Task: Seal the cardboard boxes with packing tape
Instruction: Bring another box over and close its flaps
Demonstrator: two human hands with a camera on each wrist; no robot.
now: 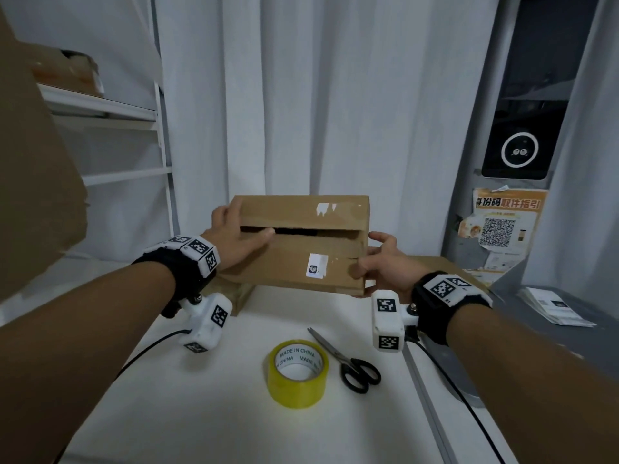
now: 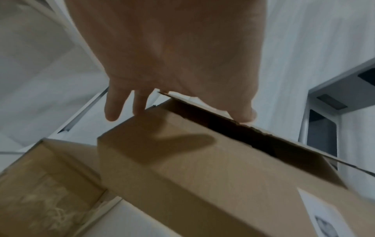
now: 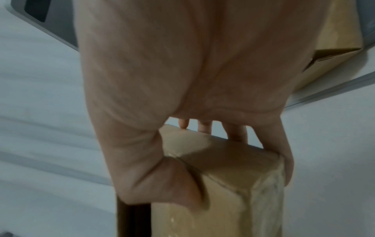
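Above the white table [image 1: 207, 413], I hold a cardboard box [image 1: 294, 259] up between both hands, tilted so its top faces me. Its two flaps do not meet; a dark slot runs along the middle between them. My left hand [image 1: 234, 239] takes the left end, thumb [image 1: 264, 234] lying on the near flap right at the slot, fingers reaching over the far flap's corner; from the left wrist view two fingers [image 2: 111, 110] hang past the end of the box while the thumb presses the flap edge. My right hand [image 1: 382, 262] clamps the right end, thumb on the face toward me and fingers wrapped behind the far side, as the right wrist view shows plainly, with the box [image 3: 223, 184] pinched between them. A small white label [image 1: 316, 266] sits on the near flap, and a torn white scrap of old sticker [image 1: 325, 209] marks the far flap. On the table below, a roll of yellowish tape [image 1: 297, 373] stands on its side, hole up, and black-handled scissors [image 1: 348, 360] lie just beside it to the right, blades shut. A second box [image 2: 46, 187] lies open under my left wrist, another box [image 1: 445, 266] sits behind my right hand. White curtains [image 1: 301, 95] hang behind, a shelf [image 1: 100, 108] stands left.
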